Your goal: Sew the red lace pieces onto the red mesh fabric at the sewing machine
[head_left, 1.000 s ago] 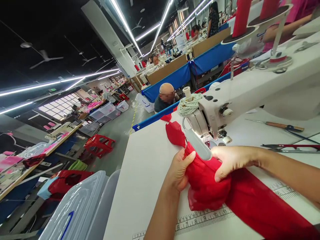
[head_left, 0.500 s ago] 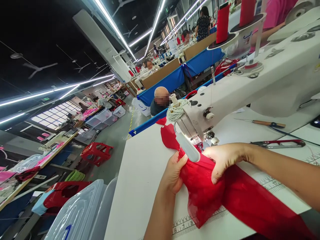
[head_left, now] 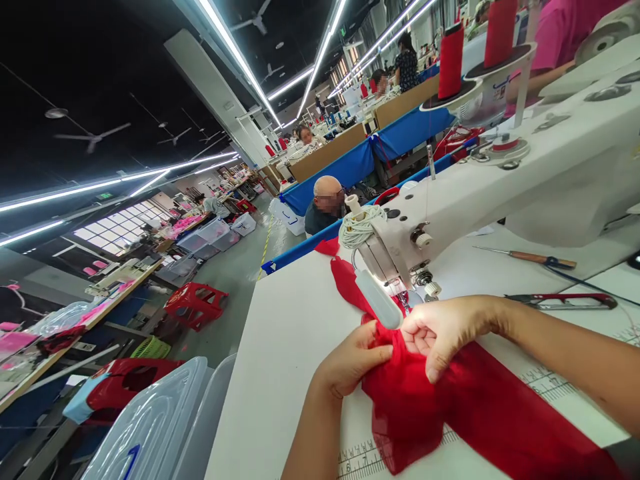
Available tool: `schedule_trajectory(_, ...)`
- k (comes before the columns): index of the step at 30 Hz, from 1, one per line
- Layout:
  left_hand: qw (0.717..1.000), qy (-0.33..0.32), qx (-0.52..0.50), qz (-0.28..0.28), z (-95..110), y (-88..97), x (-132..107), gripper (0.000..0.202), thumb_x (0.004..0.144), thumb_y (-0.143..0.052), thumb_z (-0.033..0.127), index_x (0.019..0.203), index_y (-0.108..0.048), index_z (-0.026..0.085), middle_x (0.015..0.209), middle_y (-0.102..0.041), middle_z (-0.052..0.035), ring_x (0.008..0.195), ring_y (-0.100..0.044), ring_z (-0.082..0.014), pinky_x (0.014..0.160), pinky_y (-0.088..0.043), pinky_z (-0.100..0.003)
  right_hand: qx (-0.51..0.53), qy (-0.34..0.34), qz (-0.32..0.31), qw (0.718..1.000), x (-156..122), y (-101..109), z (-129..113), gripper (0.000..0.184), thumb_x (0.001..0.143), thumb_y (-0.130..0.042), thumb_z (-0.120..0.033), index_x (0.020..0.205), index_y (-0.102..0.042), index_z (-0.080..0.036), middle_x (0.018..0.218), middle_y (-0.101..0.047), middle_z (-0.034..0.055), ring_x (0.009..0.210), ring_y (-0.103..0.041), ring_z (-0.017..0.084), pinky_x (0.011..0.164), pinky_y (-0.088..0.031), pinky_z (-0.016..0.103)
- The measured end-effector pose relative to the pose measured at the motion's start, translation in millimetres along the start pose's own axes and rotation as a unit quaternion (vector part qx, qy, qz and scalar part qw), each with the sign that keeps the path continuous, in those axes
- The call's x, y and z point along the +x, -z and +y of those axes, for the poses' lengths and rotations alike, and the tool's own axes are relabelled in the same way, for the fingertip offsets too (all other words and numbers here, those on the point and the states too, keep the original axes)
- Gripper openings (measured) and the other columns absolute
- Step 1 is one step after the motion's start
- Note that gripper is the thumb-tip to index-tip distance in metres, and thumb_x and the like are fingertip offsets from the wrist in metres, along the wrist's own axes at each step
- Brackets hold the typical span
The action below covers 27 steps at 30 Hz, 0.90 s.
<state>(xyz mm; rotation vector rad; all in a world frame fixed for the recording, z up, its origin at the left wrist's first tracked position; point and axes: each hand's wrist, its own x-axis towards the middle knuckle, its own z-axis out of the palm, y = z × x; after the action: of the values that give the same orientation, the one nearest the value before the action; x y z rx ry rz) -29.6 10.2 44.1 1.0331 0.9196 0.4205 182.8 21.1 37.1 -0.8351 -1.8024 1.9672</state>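
Wooden-handled tool (head_left: 543, 259) beyond right hand (head_left: 453, 330)

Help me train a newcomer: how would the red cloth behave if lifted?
The red cloth would likely flop, since it bunches in soft folds at the left hand. It is probably light for its size, as its lower edge looks thin and sheer.

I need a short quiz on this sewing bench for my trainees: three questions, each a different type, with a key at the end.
1. True or false: the person's left hand is pinching the red fabric.
2. Fill in: the thread on the two tall spools is ____ in colour.
3. Which of these runs partly under the fabric? A, wooden-handled tool; B, printed ruler scale; C, plastic stool.

Key: 1 true; 2 red; 3 B.
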Motion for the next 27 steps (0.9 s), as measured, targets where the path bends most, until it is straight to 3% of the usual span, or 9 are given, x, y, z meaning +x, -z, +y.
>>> schedule_trajectory(2,0.998,0.02,0.016,0.053,1.0,10.8,-0.1,0.033,0.052,-0.086,0.014,0.08,-0.069,0.016,0.07,-0.068,-0.0014,0.067,-0.066,-0.0198,0.065,-0.051,-0.027,-0.018,-0.03,-0.055,0.998,1.2,-2.3,-1.4,0.036,0.056,-0.087,-0.038,0.073,-0.064,-0.017,0.06,-0.06,-0.0058,0.054,-0.05,0.009,0.05,-0.036,0.019)
schedule_trajectory(4,0.972,-0.059,-0.025,0.226,7.0,30.0,-0.7,0.042,0.047,-0.085,0.009,0.085,-0.069,0.016,0.071,-0.068,-0.0025,0.065,-0.066,-0.0211,0.065,-0.052,-0.03,-0.024,-0.031,-0.072,0.997,2.4,-4.7,-0.7,0.03,0.065,-0.081,-0.038,0.079,-0.063,-0.018,0.064,-0.059,-0.0053,0.057,-0.049,0.008,0.052,-0.033,0.018)
schedule_trajectory(8,0.826,-0.243,-0.089,0.501,22.4,84.4,-13.4,0.053,0.073,-0.071,0.026,0.123,-0.053,0.026,0.108,-0.068,-0.0068,0.102,-0.065,-0.0205,0.086,-0.049,-0.029,-0.025,-0.006,-0.062,0.998,5.0,-8.4,4.8,0.028,0.072,-0.075,-0.036,0.088,-0.061,-0.017,0.07,-0.057,-0.0039,0.063,-0.049,0.01,0.056,-0.034,0.02)
schedule_trajectory(11,0.728,-0.284,-0.084,0.619,18.8,112.0,-19.3,0.06,0.084,-0.055,0.026,0.139,-0.033,0.035,0.136,-0.052,-0.0057,0.127,-0.051,-0.0174,0.097,-0.042,-0.03,-0.043,-0.015,-0.067,0.997,8.3,-11.0,9.0,0.028,0.072,-0.074,-0.034,0.09,-0.06,-0.017,0.072,-0.056,-0.0034,0.065,-0.049,0.011,0.056,-0.034,0.021)
schedule_trajectory(12,0.716,-0.286,-0.069,0.633,14.3,115.4,-17.0,0.061,0.084,-0.053,0.023,0.14,-0.032,0.034,0.139,-0.049,-0.0068,0.128,-0.05,-0.0177,0.098,-0.042,-0.031,-0.053,-0.019,-0.073,0.996,9.6,-11.9,10.4,0.028,0.071,-0.074,-0.032,0.09,-0.06,-0.017,0.071,-0.055,-0.0033,0.064,-0.049,0.011,0.056,-0.034,0.021)
schedule_trajectory(14,0.726,-0.283,-0.021,0.626,3.4,114.2,-6.1,0.056,0.08,-0.054,0.017,0.134,-0.042,0.028,0.134,-0.052,-0.01,0.119,-0.056,-0.0194,0.096,-0.044,-0.033,-0.065,-0.022,-0.084,0.994,12.1,-13.6,13.3,0.028,0.07,-0.074,-0.029,0.091,-0.06,-0.017,0.071,-0.056,-0.0031,0.064,-0.049,0.011,0.054,-0.034,0.021)
schedule_trajectory(19,0.803,-0.265,0.136,0.517,-15.7,91.2,24.2,0.027,0.075,-0.053,0.007,0.096,-0.066,0.02,0.098,-0.069,-0.0059,0.088,-0.065,-0.0177,0.084,-0.051,-0.033,-0.06,-0.003,-0.086,0.994,12.2,-13.4,15.5,0.026,0.073,-0.072,-0.03,0.091,-0.059,-0.017,0.07,-0.054,-0.0036,0.063,-0.048,0.01,0.055,-0.035,0.02)
schedule_trajectory(24,0.807,-0.236,0.263,0.473,-20.7,80.4,24.1,0.033,0.077,-0.055,0.005,0.102,-0.069,0.022,0.115,-0.065,-0.0054,0.099,-0.061,-0.0205,0.086,-0.05,-0.034,-0.055,-0.03,-0.16,0.985,3.0,-8.9,-1.8,0.031,0.069,-0.073,-0.039,0.089,-0.062,-0.017,0.078,-0.063,0.0008,0.059,-0.05,0.011,0.052,-0.035,0.022)
schedule_trajectory(27,0.805,-0.205,0.308,0.464,-20.0,81.3,20.3,0.034,0.081,-0.052,0.008,0.109,-0.067,0.022,0.126,-0.061,-0.0059,0.104,-0.06,-0.0211,0.088,-0.05,-0.035,-0.076,-0.028,-0.149,0.985,-11.4,-12.4,-21.9,0.025,0.072,-0.068,-0.037,0.087,-0.065,-0.018,0.08,-0.065,0.0015,0.059,-0.051,0.012,0.053,-0.035,0.023)
